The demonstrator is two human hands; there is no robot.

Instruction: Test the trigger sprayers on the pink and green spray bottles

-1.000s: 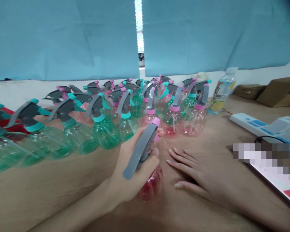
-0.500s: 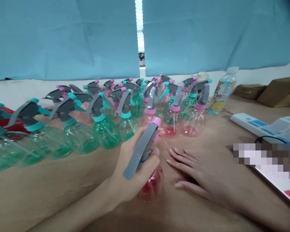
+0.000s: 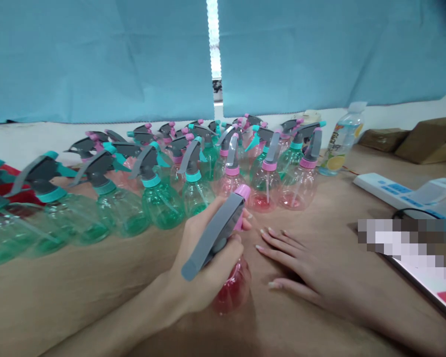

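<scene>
My left hand is wrapped round the neck of a pink spray bottle with a grey and pink trigger head. The bottle's clear body shows red at the bottom, and its nozzle points away from me. My fingers hide its collar and part of the trigger. To the right of that bottle, my right hand lies palm down on the wooden table, fingers spread, holding nothing. Just beyond both hands stand a pink spray bottle and a green spray bottle.
Several green and pink spray bottles fill the back and left of the table. A drink bottle stands at the back right, near brown cardboard boxes. A white power strip and a partly pixelated flat object lie at the right.
The held bottle's trigger head has shifted slightly down and towards me, with my left hand still round it. My right hand has stayed in place.
</scene>
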